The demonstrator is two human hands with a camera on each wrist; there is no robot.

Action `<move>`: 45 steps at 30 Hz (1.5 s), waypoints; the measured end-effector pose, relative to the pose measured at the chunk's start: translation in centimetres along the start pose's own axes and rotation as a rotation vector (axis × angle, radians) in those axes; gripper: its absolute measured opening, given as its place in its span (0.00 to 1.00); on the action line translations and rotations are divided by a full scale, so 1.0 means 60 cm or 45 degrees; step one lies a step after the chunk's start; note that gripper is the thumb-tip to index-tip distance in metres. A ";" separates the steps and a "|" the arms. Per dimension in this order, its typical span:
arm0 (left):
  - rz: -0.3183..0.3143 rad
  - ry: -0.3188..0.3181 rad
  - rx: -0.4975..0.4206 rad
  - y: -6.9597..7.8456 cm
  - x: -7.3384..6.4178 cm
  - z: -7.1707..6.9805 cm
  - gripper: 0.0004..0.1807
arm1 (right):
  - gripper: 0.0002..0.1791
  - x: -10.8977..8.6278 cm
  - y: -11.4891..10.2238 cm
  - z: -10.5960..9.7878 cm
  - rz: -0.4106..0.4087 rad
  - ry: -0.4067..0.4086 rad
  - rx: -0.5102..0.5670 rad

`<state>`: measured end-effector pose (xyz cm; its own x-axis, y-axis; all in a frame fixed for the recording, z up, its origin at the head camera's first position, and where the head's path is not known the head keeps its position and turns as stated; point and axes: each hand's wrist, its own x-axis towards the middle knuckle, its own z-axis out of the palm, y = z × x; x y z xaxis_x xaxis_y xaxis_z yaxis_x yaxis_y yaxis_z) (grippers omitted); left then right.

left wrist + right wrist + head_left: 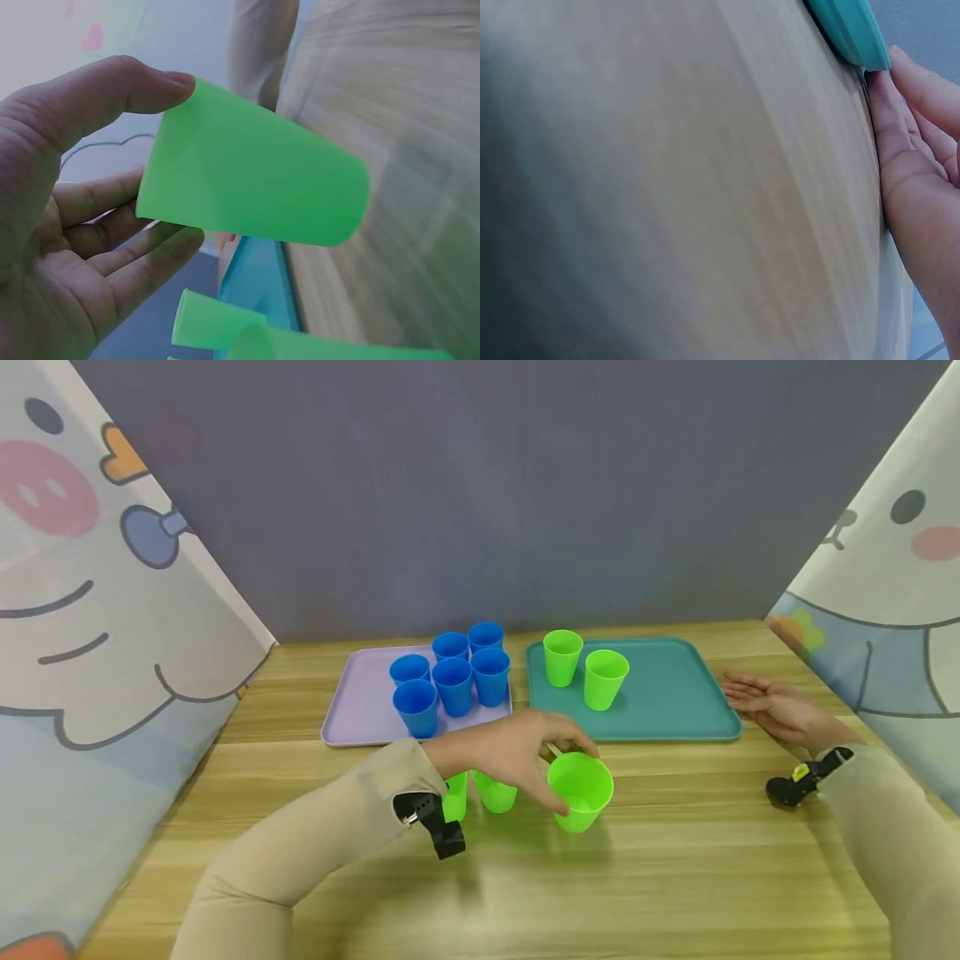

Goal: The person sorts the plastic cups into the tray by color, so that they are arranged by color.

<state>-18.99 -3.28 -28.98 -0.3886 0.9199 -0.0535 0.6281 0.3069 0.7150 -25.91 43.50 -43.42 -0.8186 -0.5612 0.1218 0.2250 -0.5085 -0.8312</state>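
My left hand (517, 750) pinches a green cup (585, 802) by its rim, the thumb on the near side and fingers at the far side. The cup is in front of the teal tray (667, 702); I cannot tell whether its base touches the table. In the left wrist view the thumb presses the wall of the same cup (247, 165). My right hand (780, 710) lies palm up with relaxed fingers on the table, its fingertips at the tray's right edge. Two green cups (605, 681) stand upright on the teal tray.
On the lilac tray (363, 693) several blue cups (453, 687) stand grouped towards its right side. Partly hidden behind my left wrist, two more green cups (495, 793) are on the wooden table (675, 877). A grey wall (510, 502) rises behind the trays.
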 end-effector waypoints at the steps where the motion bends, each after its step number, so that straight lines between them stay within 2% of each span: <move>1: -0.006 0.025 0.000 -0.001 0.001 -0.004 0.34 | 0.32 0.000 0.000 0.000 0.000 -0.001 -0.002; 9: -0.087 0.213 0.021 -0.016 0.009 -0.045 0.34 | 0.32 -0.001 0.003 -0.004 -0.011 0.005 -0.023; 18: -0.180 0.323 0.098 -0.036 0.023 -0.082 0.34 | 0.32 0.003 -0.003 0.002 -0.001 0.057 -0.064; 24: -0.216 0.410 0.136 -0.045 0.034 -0.096 0.34 | 0.32 0.006 0.000 0.004 -0.005 0.038 -0.061; 34: -0.290 0.464 0.188 -0.057 0.056 -0.125 0.34 | 0.33 0.006 -0.001 0.007 -0.006 0.030 -0.032; 42: -0.336 0.549 0.172 -0.079 0.078 -0.138 0.33 | 0.32 0.005 0.001 0.005 -0.018 0.014 -0.020; 45: -0.357 0.540 0.173 -0.090 0.086 -0.140 0.34 | 0.32 0.003 0.001 0.004 -0.014 0.011 -0.001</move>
<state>-30.05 -2.27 -27.25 -0.7753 0.6268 0.0772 0.5319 0.5820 0.6151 -25.91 43.20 -43.31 -0.8257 -0.5498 0.1265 0.2152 -0.5143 -0.8302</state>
